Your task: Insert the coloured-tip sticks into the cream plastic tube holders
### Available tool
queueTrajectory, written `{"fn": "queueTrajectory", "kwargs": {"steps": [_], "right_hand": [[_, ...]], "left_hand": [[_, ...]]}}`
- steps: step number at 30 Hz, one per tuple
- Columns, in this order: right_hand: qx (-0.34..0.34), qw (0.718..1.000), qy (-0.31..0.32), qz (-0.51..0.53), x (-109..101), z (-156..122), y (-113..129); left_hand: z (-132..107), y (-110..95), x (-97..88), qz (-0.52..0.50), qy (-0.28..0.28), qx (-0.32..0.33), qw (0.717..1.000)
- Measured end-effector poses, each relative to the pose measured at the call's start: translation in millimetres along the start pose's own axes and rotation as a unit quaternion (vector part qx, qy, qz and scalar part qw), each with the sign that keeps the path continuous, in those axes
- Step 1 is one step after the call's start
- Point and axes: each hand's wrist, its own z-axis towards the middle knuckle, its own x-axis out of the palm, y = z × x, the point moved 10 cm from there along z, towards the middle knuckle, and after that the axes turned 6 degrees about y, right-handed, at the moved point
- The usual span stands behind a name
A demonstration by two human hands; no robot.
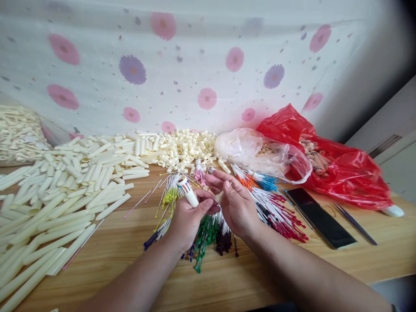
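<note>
My left hand (190, 221) is closed around a multicolour pen barrel (189, 194), a short cream tube with coloured sliders in the slots of its upper end. Its open end tilts up and away from me. Close beside it, my right hand (240, 210) pinches a small cream piece (220, 197) between thumb and fingers; its exact shape is partly hidden. Under and around both hands, thin white pen refills with coloured ends are fanned out in bunches: green (203, 236), yellow (169, 197), red (289, 219), orange (245, 178) and blue (268, 182).
Long cream pen tubes (71, 190) are heaped at left, with short slotted barrels (188, 149) behind. A clear bag (240, 147) and a red bag (351, 173) stand at back right. A black phone-like slab (320, 216) and a dark pen (355, 224) lie on the wooden table (373, 260).
</note>
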Motion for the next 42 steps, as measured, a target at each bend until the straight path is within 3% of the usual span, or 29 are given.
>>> {"fn": "queueTrajectory", "kwargs": {"steps": [8, 11, 14, 17, 22, 29, 34, 38, 42], "right_hand": [[0.095, 0.992, 0.066, -0.041, 9, -1, -25], [0.035, 0.988, 0.063, -0.136, 3, 3, -8], [-0.053, 0.966, 0.038, -0.251, -5, 4, 17], [-0.067, 0.946, 0.070, -0.308, 0, 3, 18], [-0.041, 0.972, 0.053, -0.224, -3, 3, 6], [0.068, 0.995, 0.040, -0.067, -14, 7, -13], [0.093, 0.993, 0.042, -0.059, -15, 8, -17], [0.097, 0.992, 0.047, -0.063, -10, 5, -20], [0.078, 0.989, 0.025, -0.125, -17, 6, -16]], "left_hand": [[-3, 4, 16.4, 0.043, 0.071, -0.020, 0.996], [-1, 1, 11.1, 0.013, 0.046, -0.020, 0.999], [0, 1, -0.4, -0.068, -0.010, -0.034, 0.997], [1, 2, -4.2, -0.121, -0.027, -0.043, 0.991], [2, 5, -4.3, -0.126, -0.025, -0.051, 0.990], [3, 4, -4.3, -0.069, 0.006, -0.062, 0.996], [4, -1, -1.7, 0.003, 0.019, -0.026, 0.999], [5, -13, -6.5, 0.105, -0.011, 0.034, 0.994], [4, -31, -17.5, 0.233, -0.059, 0.083, 0.967]]}}
